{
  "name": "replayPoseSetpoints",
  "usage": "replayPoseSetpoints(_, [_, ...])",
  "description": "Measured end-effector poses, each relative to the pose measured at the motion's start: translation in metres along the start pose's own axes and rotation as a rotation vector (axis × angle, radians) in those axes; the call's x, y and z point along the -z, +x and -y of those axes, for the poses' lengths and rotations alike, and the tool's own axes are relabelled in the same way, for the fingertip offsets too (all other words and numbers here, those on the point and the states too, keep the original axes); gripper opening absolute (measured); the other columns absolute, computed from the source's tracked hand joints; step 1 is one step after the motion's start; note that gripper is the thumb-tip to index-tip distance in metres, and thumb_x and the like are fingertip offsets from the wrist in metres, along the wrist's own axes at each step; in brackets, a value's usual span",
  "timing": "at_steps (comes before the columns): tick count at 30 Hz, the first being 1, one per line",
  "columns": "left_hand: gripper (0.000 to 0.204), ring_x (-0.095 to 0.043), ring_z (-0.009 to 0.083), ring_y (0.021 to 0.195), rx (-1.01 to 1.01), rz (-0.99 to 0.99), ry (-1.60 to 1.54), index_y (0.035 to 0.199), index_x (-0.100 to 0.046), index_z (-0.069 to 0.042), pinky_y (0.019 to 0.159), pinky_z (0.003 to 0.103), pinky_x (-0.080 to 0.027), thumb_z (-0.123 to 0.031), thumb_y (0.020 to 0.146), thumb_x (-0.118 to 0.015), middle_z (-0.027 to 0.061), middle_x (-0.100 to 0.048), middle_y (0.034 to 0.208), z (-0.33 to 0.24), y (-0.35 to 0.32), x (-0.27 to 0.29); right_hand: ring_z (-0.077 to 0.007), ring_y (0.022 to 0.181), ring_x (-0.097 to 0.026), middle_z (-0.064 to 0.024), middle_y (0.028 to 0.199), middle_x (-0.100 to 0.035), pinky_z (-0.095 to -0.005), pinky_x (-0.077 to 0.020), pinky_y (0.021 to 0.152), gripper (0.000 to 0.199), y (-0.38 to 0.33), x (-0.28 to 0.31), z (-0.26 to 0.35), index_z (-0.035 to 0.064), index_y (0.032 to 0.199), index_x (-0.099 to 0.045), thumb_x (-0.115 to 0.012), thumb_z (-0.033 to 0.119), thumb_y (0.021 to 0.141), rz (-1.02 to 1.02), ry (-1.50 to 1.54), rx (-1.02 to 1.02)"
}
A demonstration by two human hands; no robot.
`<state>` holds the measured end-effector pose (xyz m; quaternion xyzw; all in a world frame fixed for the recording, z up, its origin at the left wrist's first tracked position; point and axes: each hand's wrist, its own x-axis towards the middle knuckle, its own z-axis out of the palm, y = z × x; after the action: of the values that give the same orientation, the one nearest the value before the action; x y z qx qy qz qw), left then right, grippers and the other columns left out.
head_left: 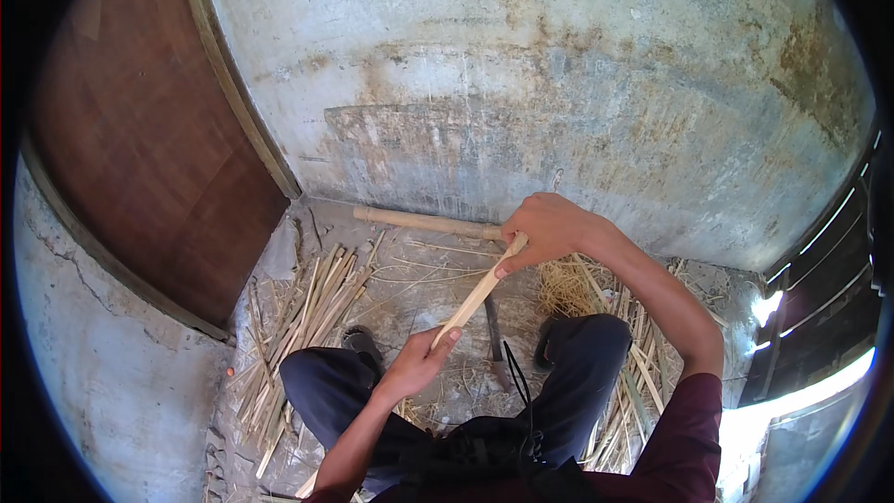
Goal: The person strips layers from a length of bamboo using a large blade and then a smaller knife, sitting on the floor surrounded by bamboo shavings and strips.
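I hold a pale bamboo strip [477, 293] slanting between both hands, above my knees. My left hand [421, 361] grips its lower end near my left knee. My right hand [545, 228] is closed on its upper end, higher and farther out, with the fingers wrapped over the tip. Below the strip, on the concrete floor between my feet, lies a dark-bladed knife [494, 340]. I sit low in dark trousers, knees apart.
A pile of split bamboo strips [303, 317] lies on the floor at my left, more strips and fine shavings [596, 293] at my right. A round bamboo pole [424, 222] rests against the stained wall. A brown wooden door [149, 130] stands at left.
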<state>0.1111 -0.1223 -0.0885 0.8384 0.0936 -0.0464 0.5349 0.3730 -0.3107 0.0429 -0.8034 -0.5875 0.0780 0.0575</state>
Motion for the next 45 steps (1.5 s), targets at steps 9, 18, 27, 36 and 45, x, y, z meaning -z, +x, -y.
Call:
replayPoseSetpoints(9, [0.045,-0.061,0.0405,0.062,-0.017,-0.15,0.191,0.107,-0.068,0.004,0.063,0.047,-0.048,-0.04,0.11,-0.057,0.0214,-0.058,0.064,-0.025,-0.005,-0.018,-0.037,0.081,-0.069,-0.0154,0.079,-0.072,-0.0476,-0.0495,0.08,0.064,-0.024,-0.014,0.011,0.0078,0.087,-0.079,-0.078,0.071,0.077,0.011,-0.187,-0.142])
replayPoseSetpoints(18, [0.031,-0.066,0.0496,0.062,-0.204,-0.162,0.498,0.11,-0.059,-0.003,0.056,0.06,-0.051,-0.033,0.106,-0.06,0.0257,-0.064,0.063,-0.029,-0.022,-0.053,-0.035,0.084,-0.074,-0.0143,0.082,-0.075,-0.0481,-0.0564,0.071,0.034,-0.048,0.003,0.021,0.0118,0.084,-0.08,-0.076,0.044,0.077,0.639,-0.243,-0.189])
replayPoseSetpoints(27, [0.029,-0.069,0.047,0.069,-0.342,-0.076,0.578,0.104,-0.058,-0.002,0.065,0.057,-0.054,-0.03,0.1,-0.066,0.0211,-0.068,0.069,-0.056,0.026,-0.067,-0.0354,0.082,-0.075,-0.0145,0.081,-0.075,-0.0474,-0.0588,0.071,0.018,-0.127,-0.046,-0.033,0.0119,0.084,-0.08,-0.08,0.024,0.071,0.19,-0.31,-0.475])
replayPoseSetpoints(36, [0.031,-0.071,0.0458,0.072,-0.325,0.099,0.721,0.107,-0.06,0.0,0.067,0.057,-0.055,-0.03,0.099,-0.064,0.0228,-0.07,0.073,-0.02,0.054,-0.109,-0.0299,0.074,-0.071,-0.0052,0.073,-0.073,-0.0419,-0.0547,0.074,0.013,-0.182,-0.174,-0.062,0.0206,0.076,-0.075,-0.083,0.019,0.065,-0.214,-0.198,-0.56])
replayPoseSetpoints(45, [0.027,-0.073,0.0417,0.072,-0.299,0.08,0.716,0.107,-0.059,-0.003,0.066,0.055,-0.056,-0.027,0.098,-0.068,0.0204,-0.071,0.074,-0.066,0.037,-0.089,-0.0253,0.065,-0.066,-0.0014,0.061,-0.063,-0.0384,-0.0523,0.072,0.015,-0.189,-0.12,-0.042,0.0191,0.069,-0.065,-0.08,0.017,0.064,-0.559,-0.249,-0.479])
